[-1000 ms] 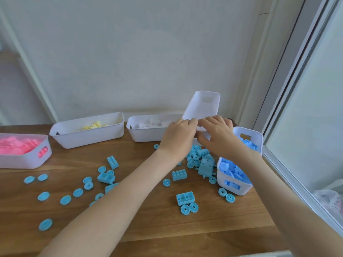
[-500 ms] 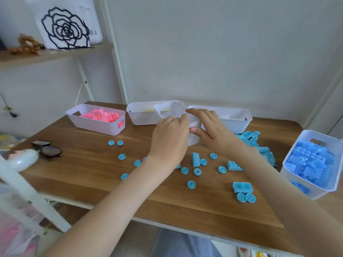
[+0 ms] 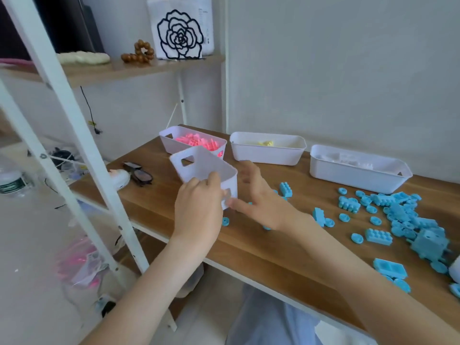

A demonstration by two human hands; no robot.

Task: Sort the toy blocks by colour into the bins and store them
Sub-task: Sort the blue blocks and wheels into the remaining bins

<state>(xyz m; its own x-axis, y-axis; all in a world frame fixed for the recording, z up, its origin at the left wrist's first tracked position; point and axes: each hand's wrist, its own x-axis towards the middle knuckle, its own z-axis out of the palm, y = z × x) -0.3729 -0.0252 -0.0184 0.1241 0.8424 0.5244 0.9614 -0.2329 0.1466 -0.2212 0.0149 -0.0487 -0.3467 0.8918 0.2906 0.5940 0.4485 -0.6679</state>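
- We see the left hand [image 3: 199, 212] curled round the near end of an empty bin [image 3: 206, 165], fingers over its rim beside the handle cut-out.
- The right hand [image 3: 261, 202] is spread just beside the same end, fingers straight and gripping nothing. Its thumb lies at the bin's lower corner, though we cannot tell whether it presses there.
- The empty bin is tilted and looks raised off the table [image 3: 249, 247]. It sits in front of the pink bin [image 3: 169, 143], near the table's left end.
- A few blue discs [image 3: 225, 221] lie on the wood right under the hands.
- Behind them, the pink blocks [image 3: 196, 141] are gathered in their bin. We see yellow blocks [image 3: 265, 143] in the yellow bin [image 3: 266, 155] and pale pieces [image 3: 348, 159] in the third bin [image 3: 353, 176]. We judge those three colours sorted, since none of them lies loose on the table.
- To the right, the blue blocks [image 3: 403, 217] lie scattered and heaped on the table, bricks and discs alike, well apart from the held bin.
- So we put the task a good way along: blue looks like the only colour left to collect. The empty bin seems meant for it, and none of the bins is stored yet.
- A pair of glasses [image 3: 139, 174] rests at the left edge, clear of the blocks.
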